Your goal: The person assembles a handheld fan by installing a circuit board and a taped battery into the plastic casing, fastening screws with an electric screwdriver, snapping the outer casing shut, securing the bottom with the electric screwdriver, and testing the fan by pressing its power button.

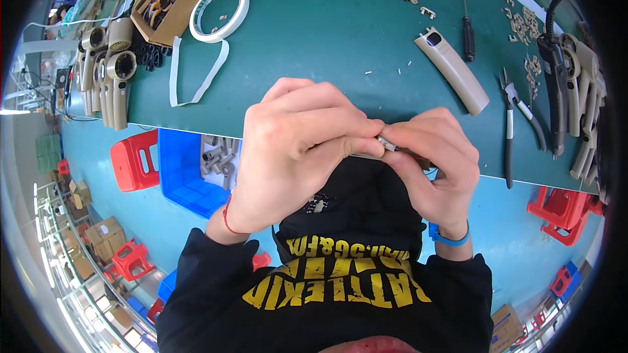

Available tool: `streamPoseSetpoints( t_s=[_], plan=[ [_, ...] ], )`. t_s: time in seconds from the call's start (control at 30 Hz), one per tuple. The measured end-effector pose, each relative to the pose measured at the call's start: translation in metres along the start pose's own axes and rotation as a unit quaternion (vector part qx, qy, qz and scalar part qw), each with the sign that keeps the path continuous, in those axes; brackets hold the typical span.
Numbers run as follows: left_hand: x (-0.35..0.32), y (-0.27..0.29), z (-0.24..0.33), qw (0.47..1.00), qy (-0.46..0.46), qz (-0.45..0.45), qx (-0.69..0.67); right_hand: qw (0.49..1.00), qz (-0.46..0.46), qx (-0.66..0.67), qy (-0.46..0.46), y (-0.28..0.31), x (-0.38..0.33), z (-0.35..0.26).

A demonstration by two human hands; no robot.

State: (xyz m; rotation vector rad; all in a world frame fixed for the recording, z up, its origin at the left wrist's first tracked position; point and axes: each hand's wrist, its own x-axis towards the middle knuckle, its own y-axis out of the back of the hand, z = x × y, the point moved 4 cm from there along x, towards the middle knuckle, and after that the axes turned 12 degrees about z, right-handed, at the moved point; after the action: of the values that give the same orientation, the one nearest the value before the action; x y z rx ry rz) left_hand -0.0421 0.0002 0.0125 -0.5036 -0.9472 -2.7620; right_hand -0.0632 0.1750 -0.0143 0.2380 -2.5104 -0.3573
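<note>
My left hand (304, 131) and my right hand (435, 157) meet at the fingertips over the table's near edge. Between them they pinch a small light-grey part (388, 144) with something dark beside it; fingers cover most of it, so its kind is unclear. Beyond my right hand lies a beige curved housing shell (454, 72) with a dark oval window near its top. A black screwdriver (468, 39) rests past the shell, and pliers (513, 111) with dark handles lie to its right. Small white bits (368, 72) are scattered ahead of my hands.
A tape roll (197, 16) and a loose tape strip (196, 95) lie left on the green table (294, 33), near a cardboard box (140, 13) of dark parts. Beige hair-dryer-like bodies (118, 85) stand at both sides. A blue bin (180, 176) and red stool (134, 160) stand below left.
</note>
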Motion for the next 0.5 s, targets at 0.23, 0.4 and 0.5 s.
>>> streamPoseSetpoints(
  t_s=[0.23,0.4,0.5],
  plan=[
    [-0.0023,0.0018,0.0029,0.999,-0.035,-0.029,0.008,0.997,0.005,0.020,-0.070,0.0041,-0.0006,0.0043],
    [-0.0039,0.0043,0.0071,0.997,-0.058,-0.028,0.043,0.987,-0.005,0.015,-0.161,0.0065,0.0005,-0.0039],
    [-0.0043,0.0023,0.0026,0.992,-0.106,-0.034,0.066,0.979,0.000,0.007,-0.204,0.0084,0.0011,-0.0050]
  ],
)
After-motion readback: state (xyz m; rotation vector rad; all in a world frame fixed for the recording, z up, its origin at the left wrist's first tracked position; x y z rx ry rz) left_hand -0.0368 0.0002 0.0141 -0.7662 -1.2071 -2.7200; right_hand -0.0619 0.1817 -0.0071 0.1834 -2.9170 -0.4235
